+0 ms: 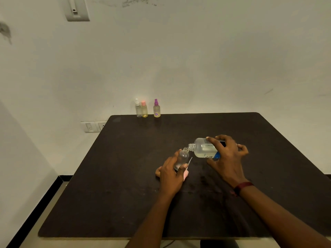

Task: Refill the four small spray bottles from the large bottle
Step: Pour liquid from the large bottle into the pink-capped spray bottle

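Over the table (125, 176), pour slowly

Nearest, the left hand (170, 173) curls round the open small bottle (182, 157), tilted toward the large bottle (204, 148) gripped nearly level by the right hand (227, 158). Keep necks together; tip gently. Three capped bottles (144, 109) stand at the far edge.

right hand (227, 156) tipping large bottle (204, 148) sideways, neck at mouth of open small spray bottle (182, 157), left hand (170, 174) gripping it plus pink spray cap (186, 173), three capped spray bottles (147, 109) at dark table's (125, 194) far edge
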